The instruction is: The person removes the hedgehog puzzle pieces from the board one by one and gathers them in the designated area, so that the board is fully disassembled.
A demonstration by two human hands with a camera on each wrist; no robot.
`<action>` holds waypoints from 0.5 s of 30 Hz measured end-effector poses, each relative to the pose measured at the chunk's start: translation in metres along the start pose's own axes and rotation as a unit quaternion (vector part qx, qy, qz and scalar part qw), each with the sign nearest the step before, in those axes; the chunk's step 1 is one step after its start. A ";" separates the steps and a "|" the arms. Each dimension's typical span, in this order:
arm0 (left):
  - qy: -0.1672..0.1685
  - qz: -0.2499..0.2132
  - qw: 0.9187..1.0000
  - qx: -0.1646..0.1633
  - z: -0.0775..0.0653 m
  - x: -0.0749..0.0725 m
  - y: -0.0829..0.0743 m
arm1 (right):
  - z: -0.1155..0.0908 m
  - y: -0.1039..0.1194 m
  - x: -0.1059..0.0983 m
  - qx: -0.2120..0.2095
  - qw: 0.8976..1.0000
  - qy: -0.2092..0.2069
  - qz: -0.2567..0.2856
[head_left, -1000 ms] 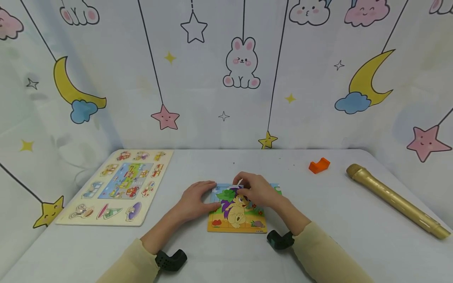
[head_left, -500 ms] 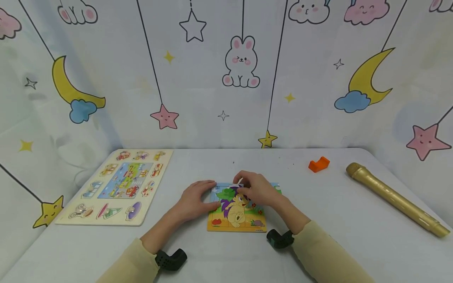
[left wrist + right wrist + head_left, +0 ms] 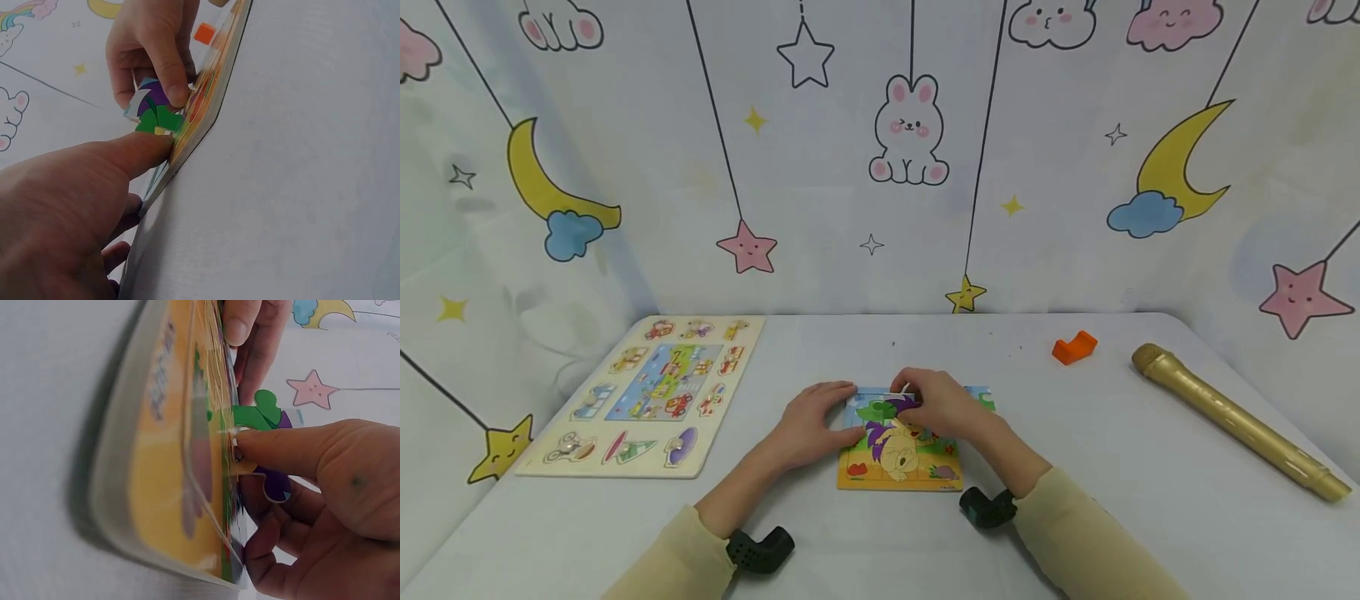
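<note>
A jigsaw puzzle [image 3: 880, 477] with a cartoon hedgehog picture lies flat in its tray on the table. My left hand [image 3: 808, 427] grips its left side, the thumb on the picture and the other fingers at the far left edge. Between thumb and fingers my right hand [image 3: 942, 404] pinches a puzzle piece [image 3: 277, 482] in green and purple with rounded knobs. In the left wrist view the piece [image 3: 154, 99] stands tilted up from the picture's upper middle. The right hand hides the hedgehog's face and part of the upper right in the head view.
On the left lies a wooden peg puzzle board [image 3: 613, 465] with vehicle pieces. An orange block [image 3: 1074, 347] sits at the back right, and a gold microphone [image 3: 1240, 423] lies along the right side. A printed curtain [image 3: 820, 183] stands behind the white table [image 3: 850, 550].
My right hand has turned and come slightly down over the puzzle, covering more of the hedgehog's face. The left hand keeps its place on the left side.
</note>
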State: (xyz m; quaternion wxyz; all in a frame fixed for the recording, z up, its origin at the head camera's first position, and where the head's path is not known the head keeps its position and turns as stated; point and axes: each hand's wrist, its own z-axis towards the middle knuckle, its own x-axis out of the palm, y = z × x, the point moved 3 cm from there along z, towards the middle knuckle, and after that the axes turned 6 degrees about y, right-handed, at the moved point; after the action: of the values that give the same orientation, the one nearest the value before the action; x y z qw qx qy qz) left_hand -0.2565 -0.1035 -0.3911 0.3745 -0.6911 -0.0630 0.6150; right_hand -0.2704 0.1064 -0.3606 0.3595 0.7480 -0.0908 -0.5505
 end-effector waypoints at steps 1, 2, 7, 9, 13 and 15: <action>0.001 -0.001 1.000 0.000 0.000 0.000 0.000 | 0.000 0.000 0.000 0.000 1.000 0.001 -0.003; 0.001 -0.001 1.000 -0.001 0.000 0.000 0.000 | 0.000 0.000 -0.001 0.000 1.000 0.001 -0.008; 0.004 -0.002 1.000 -0.002 0.000 0.000 0.000 | 0.000 -0.002 -0.003 -0.005 1.000 -0.001 -0.018; 0.004 -0.002 1.000 -0.002 0.000 0.000 0.000 | -0.001 -0.003 -0.004 -0.012 1.000 -0.002 -0.013; 0.004 -0.003 1.000 -0.003 -0.001 0.000 -0.001 | -0.001 -0.004 -0.005 -0.026 1.000 0.000 0.000; 0.004 -0.002 1.000 -0.006 -0.001 0.000 -0.002 | -0.001 -0.005 -0.006 -0.032 0.999 0.002 0.002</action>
State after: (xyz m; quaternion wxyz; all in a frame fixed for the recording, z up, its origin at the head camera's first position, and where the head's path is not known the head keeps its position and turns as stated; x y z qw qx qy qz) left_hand -0.2554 -0.1029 -0.3900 0.3723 -0.6957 -0.0666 0.6108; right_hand -0.2731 0.1134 -0.3587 0.3843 0.7374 -0.0739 -0.5506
